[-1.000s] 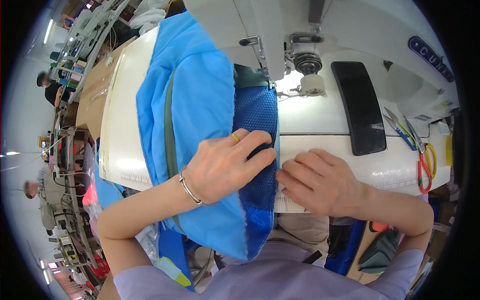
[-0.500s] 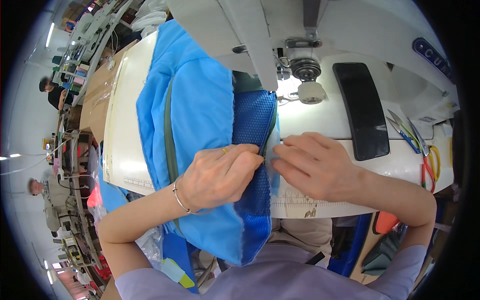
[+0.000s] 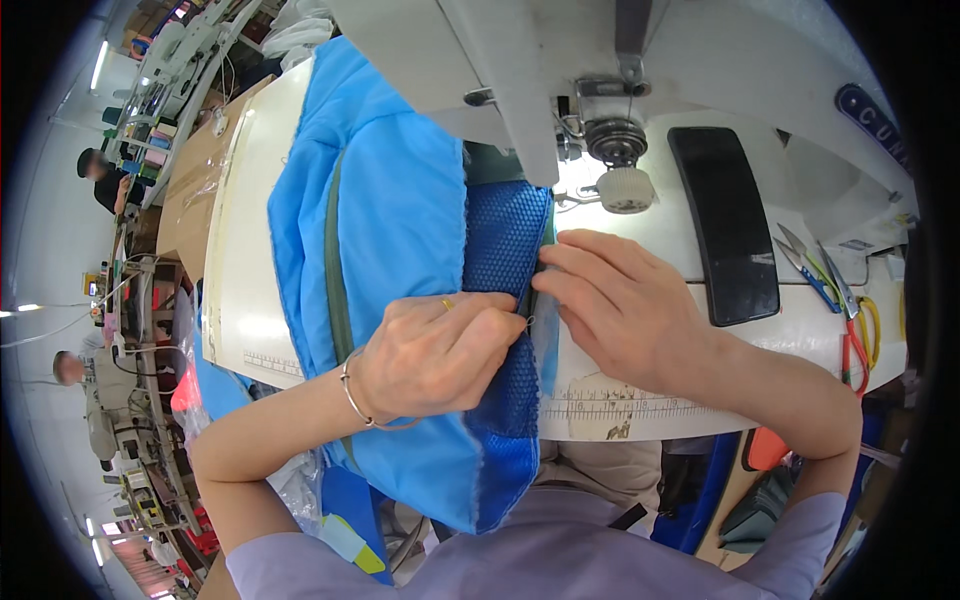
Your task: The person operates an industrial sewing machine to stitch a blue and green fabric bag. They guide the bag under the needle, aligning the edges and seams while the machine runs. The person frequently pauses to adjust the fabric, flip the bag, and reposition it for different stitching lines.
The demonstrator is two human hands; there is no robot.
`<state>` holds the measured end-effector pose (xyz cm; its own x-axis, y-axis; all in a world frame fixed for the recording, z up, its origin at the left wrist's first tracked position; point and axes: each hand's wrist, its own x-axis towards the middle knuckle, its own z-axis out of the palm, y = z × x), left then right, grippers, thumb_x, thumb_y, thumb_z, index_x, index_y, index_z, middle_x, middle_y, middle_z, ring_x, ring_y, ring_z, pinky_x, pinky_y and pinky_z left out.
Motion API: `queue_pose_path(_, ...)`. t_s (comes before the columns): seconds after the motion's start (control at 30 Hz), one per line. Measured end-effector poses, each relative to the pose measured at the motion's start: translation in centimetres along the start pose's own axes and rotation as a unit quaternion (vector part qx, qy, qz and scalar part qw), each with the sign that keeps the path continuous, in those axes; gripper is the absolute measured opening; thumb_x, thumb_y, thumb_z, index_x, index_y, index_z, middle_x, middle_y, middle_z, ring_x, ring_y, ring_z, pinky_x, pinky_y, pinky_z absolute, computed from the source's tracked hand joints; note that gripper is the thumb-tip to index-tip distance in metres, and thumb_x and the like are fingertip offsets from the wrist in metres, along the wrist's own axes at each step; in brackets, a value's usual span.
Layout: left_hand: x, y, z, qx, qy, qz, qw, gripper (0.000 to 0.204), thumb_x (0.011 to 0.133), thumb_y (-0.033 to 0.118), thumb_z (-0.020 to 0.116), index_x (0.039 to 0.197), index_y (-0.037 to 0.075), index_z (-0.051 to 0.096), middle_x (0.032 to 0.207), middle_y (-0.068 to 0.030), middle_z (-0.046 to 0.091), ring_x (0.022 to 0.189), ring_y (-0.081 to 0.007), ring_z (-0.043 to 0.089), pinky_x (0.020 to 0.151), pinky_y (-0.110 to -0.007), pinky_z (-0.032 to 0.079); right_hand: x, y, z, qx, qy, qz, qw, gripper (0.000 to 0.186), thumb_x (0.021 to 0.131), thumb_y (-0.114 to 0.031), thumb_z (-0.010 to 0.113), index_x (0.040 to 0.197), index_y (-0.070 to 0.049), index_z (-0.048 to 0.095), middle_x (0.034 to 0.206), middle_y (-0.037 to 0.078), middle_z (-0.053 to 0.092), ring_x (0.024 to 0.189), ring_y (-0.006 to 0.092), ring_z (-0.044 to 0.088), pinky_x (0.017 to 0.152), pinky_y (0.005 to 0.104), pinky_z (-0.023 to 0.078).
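Observation:
A light blue fabric piece with a green strip lies across the sewing machine table, and a darker blue mesh panel runs along its right side. My left hand, with a ring and a bracelet, pinches the mesh panel's right edge. Just beyond it, my right hand grips the same edge with its fingertips, its thumb mostly hidden. A thin pale blue layer shows below the right fingers. Behind the hands, the sewing machine has its needle area beside the panel's far end.
On the table's right lie a black phone, scissors with red handles, and another cutting tool. A printed ruler follows the near edge. Cardboard borders the left side. Two other people are at the far left, among machines.
My right hand has moved slightly away from me along the mesh panel's edge, its fingers now on the edge itself. My left hand stays pinched in nearly the same place.

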<state>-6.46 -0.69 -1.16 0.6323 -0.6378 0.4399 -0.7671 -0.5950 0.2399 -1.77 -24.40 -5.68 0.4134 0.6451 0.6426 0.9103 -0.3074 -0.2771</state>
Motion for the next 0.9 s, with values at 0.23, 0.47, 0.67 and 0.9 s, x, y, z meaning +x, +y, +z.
queue_pose_path(0.23, 0.6, -0.2, 0.2, -0.040, -0.002, -0.001, 0.999, 0.023, 0.076, -0.003, 0.077, 0.096, 0.002, 0.068, 0.095, -0.0114, 0.074, 0.074, -0.0237, 0.073, 0.060, -0.032, 0.056, 0.1, 0.1, -1.0, -0.028, -0.046, -0.043, 0.998, 0.032, 0.075, -0.009, 0.070, 0.105, 0.002, 0.070, 0.112, 0.012, 0.067, 0.109, 0.0291, 0.062, 0.091, 0.0385, 0.053)
queue_pose_path(0.47, 0.9, -0.4, 0.3, -0.050, -0.013, -0.044, 0.998, 0.032, 0.074, -0.002, 0.074, 0.106, 0.001, 0.071, 0.120, -0.0155, 0.070, 0.106, -0.0330, 0.071, 0.086, -0.040, 0.059, -0.2, 0.1, -1.9, -0.055, -0.099, -0.113, 0.987, 0.026, 0.078, -0.013, 0.068, 0.099, 0.002, 0.071, 0.106, 0.015, 0.070, 0.100, 0.0244, 0.063, 0.087, 0.0355, 0.053)
queue_pose_path(0.67, 0.7, -0.9, 0.3, -0.042, -0.051, -0.042, 0.997, 0.044, 0.074, -0.001, 0.070, 0.118, 0.000, 0.072, 0.126, -0.0137, 0.070, 0.114, -0.0331, 0.068, 0.094, -0.043, 0.057, 0.2, -0.7, -2.1, -0.066, -0.096, -0.099, 0.988, 0.026, 0.077, -0.015, 0.071, 0.097, 0.001, 0.070, 0.099, 0.011, 0.066, 0.095, 0.0225, 0.061, 0.081, 0.0345, 0.052)
queue_pose_path(0.9, 1.4, -2.5, 0.9, -0.044, -0.042, -0.013, 0.998, 0.045, 0.072, 0.000, 0.071, 0.117, 0.001, 0.073, 0.125, -0.0120, 0.068, 0.110, -0.0309, 0.067, 0.089, -0.042, 0.058, 0.4, -0.3, -2.0, -0.068, -0.098, -0.072, 0.990, 0.022, 0.073, -0.012, 0.074, 0.092, -0.002, 0.069, 0.089, 0.006, 0.058, 0.088, 0.0214, 0.058, 0.075, 0.0331, 0.050)
